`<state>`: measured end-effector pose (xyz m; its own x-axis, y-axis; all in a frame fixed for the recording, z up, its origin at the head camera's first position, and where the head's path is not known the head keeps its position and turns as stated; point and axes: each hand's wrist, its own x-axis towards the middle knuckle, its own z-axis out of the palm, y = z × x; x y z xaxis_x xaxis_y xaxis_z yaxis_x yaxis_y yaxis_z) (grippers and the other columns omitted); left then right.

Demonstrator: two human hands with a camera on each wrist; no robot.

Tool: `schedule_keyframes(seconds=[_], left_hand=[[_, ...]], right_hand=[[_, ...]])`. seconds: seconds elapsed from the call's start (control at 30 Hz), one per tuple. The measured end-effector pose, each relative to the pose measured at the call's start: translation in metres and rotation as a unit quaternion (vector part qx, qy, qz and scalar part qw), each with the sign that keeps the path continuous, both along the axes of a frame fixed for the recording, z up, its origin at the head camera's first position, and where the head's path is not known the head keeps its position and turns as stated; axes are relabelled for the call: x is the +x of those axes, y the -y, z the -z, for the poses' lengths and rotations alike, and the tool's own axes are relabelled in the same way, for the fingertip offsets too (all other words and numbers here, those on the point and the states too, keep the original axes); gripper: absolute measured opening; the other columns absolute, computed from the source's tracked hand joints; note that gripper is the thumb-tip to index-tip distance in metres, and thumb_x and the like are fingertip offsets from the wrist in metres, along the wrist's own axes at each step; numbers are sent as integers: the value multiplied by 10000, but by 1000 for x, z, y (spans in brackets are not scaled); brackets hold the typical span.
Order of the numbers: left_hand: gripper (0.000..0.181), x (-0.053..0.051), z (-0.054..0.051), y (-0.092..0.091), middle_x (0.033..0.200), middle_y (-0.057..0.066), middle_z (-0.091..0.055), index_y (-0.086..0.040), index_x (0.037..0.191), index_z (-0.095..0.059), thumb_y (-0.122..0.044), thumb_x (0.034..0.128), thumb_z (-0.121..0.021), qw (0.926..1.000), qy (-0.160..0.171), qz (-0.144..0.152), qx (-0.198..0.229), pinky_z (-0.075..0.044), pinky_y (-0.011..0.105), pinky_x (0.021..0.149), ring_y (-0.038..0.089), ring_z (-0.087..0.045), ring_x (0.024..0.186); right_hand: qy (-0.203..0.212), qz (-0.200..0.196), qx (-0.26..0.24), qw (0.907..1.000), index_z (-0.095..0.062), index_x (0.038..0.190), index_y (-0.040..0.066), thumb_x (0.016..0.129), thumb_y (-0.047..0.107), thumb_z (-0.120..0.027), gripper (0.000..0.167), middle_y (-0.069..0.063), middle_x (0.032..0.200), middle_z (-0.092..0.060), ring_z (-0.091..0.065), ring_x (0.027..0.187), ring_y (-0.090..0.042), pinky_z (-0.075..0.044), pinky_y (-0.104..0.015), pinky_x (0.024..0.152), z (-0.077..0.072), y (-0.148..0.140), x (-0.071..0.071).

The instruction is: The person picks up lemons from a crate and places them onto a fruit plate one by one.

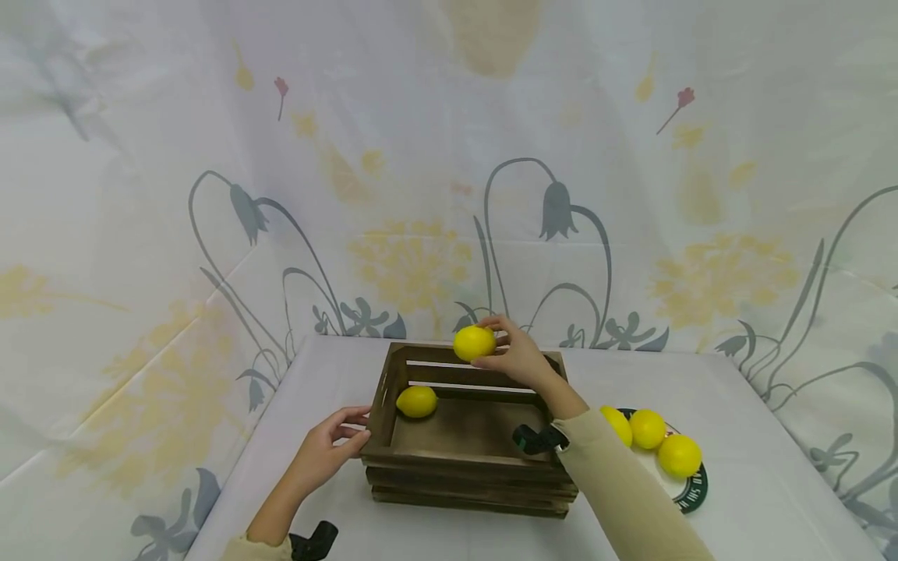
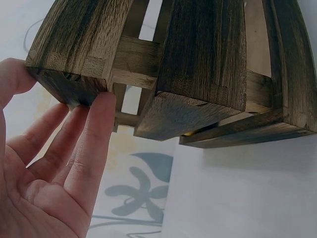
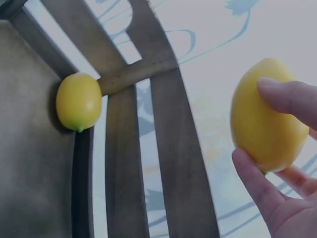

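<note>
My right hand (image 1: 517,357) pinches a yellow lemon (image 1: 473,344) between thumb and fingers, above the back part of a slatted dark wooden crate (image 1: 477,487). In the right wrist view, the held lemon (image 3: 267,116) stands apart from the crate's slats. Another lemon (image 1: 417,402) lies inside the crate, in its back left corner. At the crate's left side, my left hand (image 1: 326,452) holds the front corner. The left wrist view has the thumb and fingertips (image 2: 102,106) against the end of the top slat (image 2: 74,44).
To the right of the crate, several lemons (image 1: 679,456) sit on a plate with a dark green lettered rim (image 1: 697,495). My right sleeve partly covers that plate. A white cloth covers the table (image 1: 323,366), and a flower-patterned curtain (image 1: 435,179) hangs behind and beside it.
</note>
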<state>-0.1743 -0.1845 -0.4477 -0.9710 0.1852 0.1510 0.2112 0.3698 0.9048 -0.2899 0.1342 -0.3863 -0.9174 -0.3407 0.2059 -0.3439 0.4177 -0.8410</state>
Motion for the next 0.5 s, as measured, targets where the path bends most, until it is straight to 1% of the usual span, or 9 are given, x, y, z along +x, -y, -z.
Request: schedule_keyframes(seconds=[0.1,0.2,0.3,0.43,0.5], left_hand=[[395,0,0,0,1106,170,-584,-1,1243,-539,-151,891,-635,10000,15,-6,-18,-538,243,652,260,-615,925],[395,0,1,0,1107,170,-584,-2,1243,-540,-153,891,-635,10000,22,-7,-22,-537,242,652,259,-615,923],[395,0,1,0,1107,173,-583,0,1242,-540,-153,891,-635,10000,23,-12,-19,-537,243,652,257,-615,920],[394,0,1,0,1109,177,-582,2,1242,-539,-150,891,-635,10000,12,-6,3,-538,246,650,258,-616,919],[394,0,1,0,1110,177,-582,2,1242,-540,-148,890,-635,10000,16,-10,20,-538,246,649,259,-617,920]], right_hand=[[16,142,-229,9996,-479,1244,129,747,154,-789,586,-173,1292,-435,-537,1011,-326,-511,-404,812,-2,-2,2],[23,339,-482,9983,-474,1248,139,747,159,-789,593,-172,1314,-416,-535,1016,-324,-513,-407,782,-5,-6,4],[-55,611,-644,9960,-471,1253,146,752,189,-789,596,-163,1311,-423,-539,1022,-322,-514,-401,759,-6,-9,6],[-70,915,-859,9921,-462,1258,147,761,208,-783,595,-144,1298,-424,-529,1030,-323,-508,-396,774,-6,-13,8],[-44,987,-997,9901,-456,1264,140,767,197,-778,595,-140,1301,-413,-519,1034,-327,-500,-399,787,-7,-15,10]])
